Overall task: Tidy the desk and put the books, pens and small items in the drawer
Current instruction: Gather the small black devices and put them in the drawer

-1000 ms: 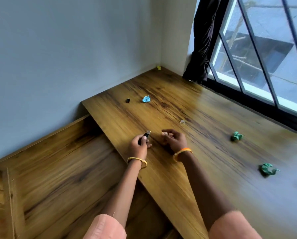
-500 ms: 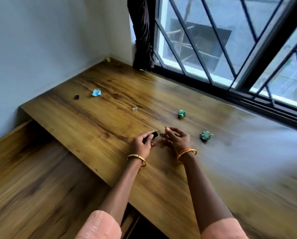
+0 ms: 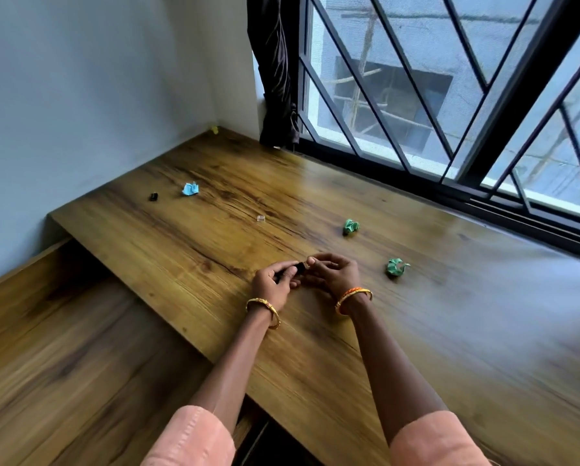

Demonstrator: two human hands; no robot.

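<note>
Mid-surface, the left hand [image 3: 271, 280] pinched a small black stick [image 3: 300, 266]; the right hand [image 3: 334, 272], fingers curled, met its tip at three o'clock. Capping wanted straight alignment.

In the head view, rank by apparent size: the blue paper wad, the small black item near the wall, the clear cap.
1. blue paper wad
2. small black item
3. clear cap, close to the black item in size, so that order is unsure.
</note>
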